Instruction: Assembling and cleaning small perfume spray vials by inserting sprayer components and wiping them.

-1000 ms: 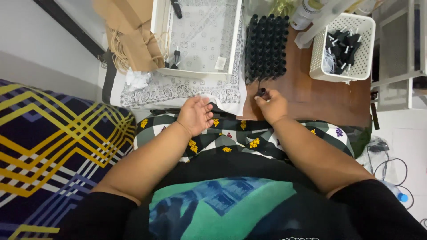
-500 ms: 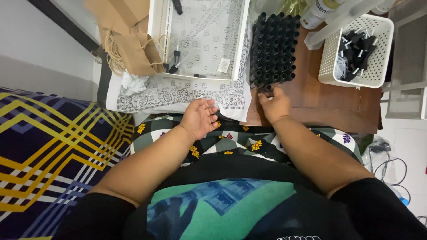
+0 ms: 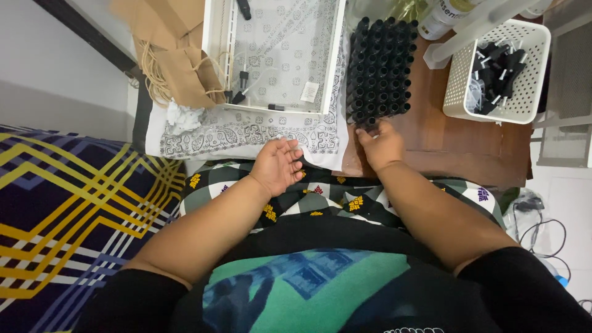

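Since a second ago the right hand (image 3: 382, 147) has moved from the counter's near edge up to the block of black bottles (image 3: 379, 68), fingertips pinched at its front row though what they hold can't be told, while the left hand (image 3: 277, 165) rests open-palmed and empty over the lap.

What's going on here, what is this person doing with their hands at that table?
A seated person works at a wooden table. Their right hand rests at the near edge of a block of small black bottles standing upright in rows, fingertips touching the front row. Their left hand lies open and empty, palm up, at the edge of a patterned white cloth. A white tray sits on that cloth, and a white basket of small black parts stands to the right.
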